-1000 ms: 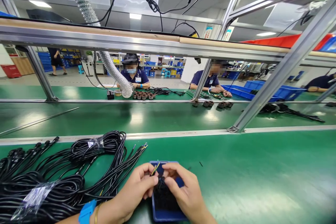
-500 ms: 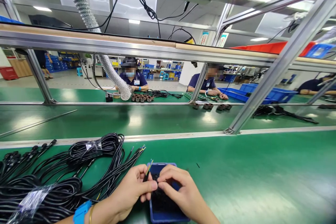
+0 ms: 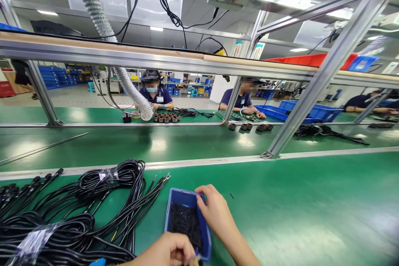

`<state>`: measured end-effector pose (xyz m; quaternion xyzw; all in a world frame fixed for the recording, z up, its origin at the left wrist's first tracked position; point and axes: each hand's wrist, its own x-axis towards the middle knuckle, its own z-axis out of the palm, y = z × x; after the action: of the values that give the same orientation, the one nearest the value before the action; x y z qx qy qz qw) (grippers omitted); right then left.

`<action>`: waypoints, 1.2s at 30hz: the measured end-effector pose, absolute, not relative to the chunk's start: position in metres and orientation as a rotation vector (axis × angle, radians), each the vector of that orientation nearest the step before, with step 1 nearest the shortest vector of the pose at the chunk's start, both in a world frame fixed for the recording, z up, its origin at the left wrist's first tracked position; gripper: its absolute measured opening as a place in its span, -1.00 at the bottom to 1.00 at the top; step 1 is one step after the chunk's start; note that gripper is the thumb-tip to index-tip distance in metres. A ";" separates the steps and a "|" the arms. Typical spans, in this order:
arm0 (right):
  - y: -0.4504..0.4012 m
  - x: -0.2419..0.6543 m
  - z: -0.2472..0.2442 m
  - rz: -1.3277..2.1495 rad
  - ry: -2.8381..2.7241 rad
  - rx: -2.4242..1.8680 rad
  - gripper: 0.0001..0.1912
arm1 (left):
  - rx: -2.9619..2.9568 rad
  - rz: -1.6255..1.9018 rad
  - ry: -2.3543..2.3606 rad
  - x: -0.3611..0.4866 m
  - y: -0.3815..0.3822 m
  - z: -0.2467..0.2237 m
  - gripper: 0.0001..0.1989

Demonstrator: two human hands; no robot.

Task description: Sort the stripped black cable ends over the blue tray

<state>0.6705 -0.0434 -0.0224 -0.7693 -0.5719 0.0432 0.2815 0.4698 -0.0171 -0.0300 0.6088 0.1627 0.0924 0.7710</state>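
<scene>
A blue plastic bin (image 3: 204, 221) stands on the green bench in front of me, holding a heap of small black tube-like pieces (image 3: 185, 218). My left hand (image 3: 171, 249) is low at the bin's near end, its fingers closed around a cable end (image 3: 195, 260). Only some yellowish wire tips of that cable show, blurred at the bottom edge. At the bin's far right corner my right hand (image 3: 213, 205) grips the rim with thumb and fingers. Left of the bin, stripped ends of black cables (image 3: 163, 182) point toward it.
Bundled black cables (image 3: 59, 232) cover the left of the bench. One small black piece (image 3: 231, 195) lies right of the bin. Behind stand a metal frame post (image 3: 314, 87) and a hanging silver duct (image 3: 124, 79). Co-workers (image 3: 156, 93) sit across the bench.
My hands have parted. The left went down toward me with the cable end; the right moved to the bin's rim. The bin sits slightly farther left and its contents are more visible.
</scene>
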 end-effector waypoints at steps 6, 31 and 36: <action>-0.047 0.654 -0.006 -0.090 -1.624 -1.951 -0.77 | 1.182 0.540 0.607 0.466 -0.002 -0.005 -0.54; -0.039 0.626 -0.002 0.408 -1.542 -1.626 -0.79 | 1.242 0.686 0.687 0.478 0.019 0.020 -0.66; -0.047 0.632 0.000 0.416 -1.305 -1.456 -0.66 | 1.356 0.659 0.735 0.483 0.019 0.017 -0.72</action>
<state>0.6323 -0.0472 0.0003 -0.6126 -0.5493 0.1749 0.5408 0.4825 0.0193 0.0167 0.6013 0.3259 0.2923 0.6684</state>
